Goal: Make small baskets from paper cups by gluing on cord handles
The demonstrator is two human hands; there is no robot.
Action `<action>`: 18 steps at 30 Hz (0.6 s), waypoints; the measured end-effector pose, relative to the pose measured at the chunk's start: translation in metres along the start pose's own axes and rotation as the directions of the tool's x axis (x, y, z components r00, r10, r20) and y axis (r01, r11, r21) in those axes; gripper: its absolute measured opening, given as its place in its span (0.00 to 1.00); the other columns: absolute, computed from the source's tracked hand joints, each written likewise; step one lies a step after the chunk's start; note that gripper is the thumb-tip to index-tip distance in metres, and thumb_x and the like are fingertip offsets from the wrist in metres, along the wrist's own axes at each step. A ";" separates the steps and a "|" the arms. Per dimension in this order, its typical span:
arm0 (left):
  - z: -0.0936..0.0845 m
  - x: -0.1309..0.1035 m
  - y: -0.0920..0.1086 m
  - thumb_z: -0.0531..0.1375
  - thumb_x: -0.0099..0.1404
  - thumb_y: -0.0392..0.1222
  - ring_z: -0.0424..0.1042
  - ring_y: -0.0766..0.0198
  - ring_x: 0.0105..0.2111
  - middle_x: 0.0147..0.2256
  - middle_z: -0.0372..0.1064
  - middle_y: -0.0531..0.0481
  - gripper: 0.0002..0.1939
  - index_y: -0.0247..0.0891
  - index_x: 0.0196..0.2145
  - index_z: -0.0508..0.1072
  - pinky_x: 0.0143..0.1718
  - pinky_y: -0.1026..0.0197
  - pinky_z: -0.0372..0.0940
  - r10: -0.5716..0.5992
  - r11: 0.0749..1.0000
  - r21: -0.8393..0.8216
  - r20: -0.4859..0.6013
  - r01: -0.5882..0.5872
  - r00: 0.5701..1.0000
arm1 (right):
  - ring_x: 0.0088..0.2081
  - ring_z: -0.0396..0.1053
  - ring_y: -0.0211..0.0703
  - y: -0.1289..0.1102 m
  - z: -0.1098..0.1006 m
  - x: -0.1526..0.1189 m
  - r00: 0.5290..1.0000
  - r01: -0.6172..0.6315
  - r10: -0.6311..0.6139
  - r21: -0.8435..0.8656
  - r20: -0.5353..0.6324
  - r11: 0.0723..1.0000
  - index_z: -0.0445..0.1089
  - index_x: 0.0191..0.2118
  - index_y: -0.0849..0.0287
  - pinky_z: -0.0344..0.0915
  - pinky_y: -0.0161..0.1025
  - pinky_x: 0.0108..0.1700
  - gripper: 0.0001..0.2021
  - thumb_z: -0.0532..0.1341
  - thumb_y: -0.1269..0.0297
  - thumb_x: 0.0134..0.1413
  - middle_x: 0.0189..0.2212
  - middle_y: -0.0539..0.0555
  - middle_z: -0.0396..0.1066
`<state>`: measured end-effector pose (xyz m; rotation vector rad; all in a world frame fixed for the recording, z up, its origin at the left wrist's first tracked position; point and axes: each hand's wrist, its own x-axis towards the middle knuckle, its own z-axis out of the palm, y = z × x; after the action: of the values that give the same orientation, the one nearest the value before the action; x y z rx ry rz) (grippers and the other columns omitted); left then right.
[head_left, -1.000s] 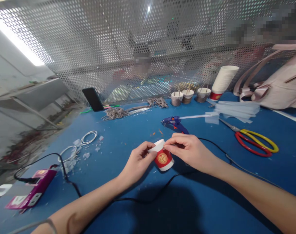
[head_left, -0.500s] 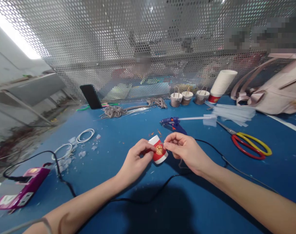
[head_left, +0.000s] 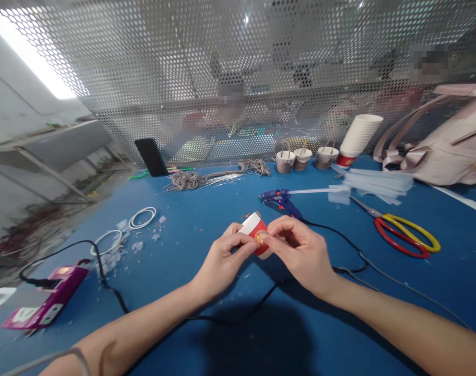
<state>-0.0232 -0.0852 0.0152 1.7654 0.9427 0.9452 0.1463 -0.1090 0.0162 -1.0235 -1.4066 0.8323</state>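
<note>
A small red-and-white paper cup with a gold emblem is tilted over the middle of the table. My left hand grips it from the left, thumb on the near side. My right hand is closed in a pinch against the cup's right side. A greyish bit that looks like the end of a cord shows at its fingertips; the fingers partly hide it. A thin grey strand runs out from behind the right wrist. Just beyond my hands lies a blue glue gun with a clear glue stick in it.
Scissors and clear glue sticks lie right. Behind stand cord-wrapped cups, stacked cups and a pink bag. Grey cord bundles, a phone, white rings and a purple power strip are left.
My right fingertips have moved in onto the cup's front, now covering part of the emblem. The cup has tilted a little more, and my left hand still grips it.
</note>
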 end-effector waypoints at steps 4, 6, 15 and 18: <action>-0.003 0.002 -0.003 0.54 0.65 0.44 0.61 0.64 0.32 0.31 0.61 0.50 0.14 0.37 0.23 0.69 0.34 0.62 0.57 -0.003 1.000 -0.029 -0.018 0.003 1.000 | 0.21 0.62 0.33 -0.010 -0.017 0.013 0.992 -0.097 0.102 0.059 -0.078 0.994 0.70 0.32 0.57 0.60 0.34 0.25 0.04 0.63 0.63 0.52 0.23 0.48 0.69; -0.004 0.002 -0.004 0.53 0.66 0.43 0.59 0.66 0.29 0.29 0.59 0.51 0.17 0.37 0.21 0.65 0.31 0.63 0.55 -0.005 1.000 -0.015 -0.021 0.005 1.000 | 0.18 0.59 0.31 -0.012 -0.021 0.019 0.973 -0.222 0.229 0.186 -0.015 0.957 0.71 0.36 0.58 0.58 0.34 0.22 0.07 0.63 0.62 0.50 0.24 0.49 0.71; 0.000 0.003 -0.008 0.54 0.58 0.35 0.56 0.67 0.27 0.25 0.56 0.55 0.14 0.39 0.19 0.52 0.30 0.63 0.53 -0.037 0.999 0.023 -0.038 0.038 0.999 | 0.21 0.59 0.33 -0.006 -0.011 0.015 0.926 -0.342 0.341 -0.024 0.160 0.940 0.71 0.31 0.59 0.57 0.32 0.22 0.07 0.61 0.61 0.50 0.21 0.47 0.67; 0.001 0.002 -0.009 0.55 0.56 0.35 0.55 0.68 0.27 0.25 0.57 0.56 0.12 0.40 0.22 0.52 0.30 0.64 0.54 -0.091 0.994 -0.063 -0.075 0.086 0.993 | 0.25 0.63 0.35 -0.004 -0.008 0.012 0.944 -0.278 0.287 -0.073 0.166 0.958 0.69 0.29 0.59 0.62 0.33 0.27 0.07 0.60 0.61 0.50 0.24 0.48 0.69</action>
<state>-0.0237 -0.0813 0.0072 1.6333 1.0239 0.9811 0.1542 -0.0997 0.0248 -1.2330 -1.4521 1.1260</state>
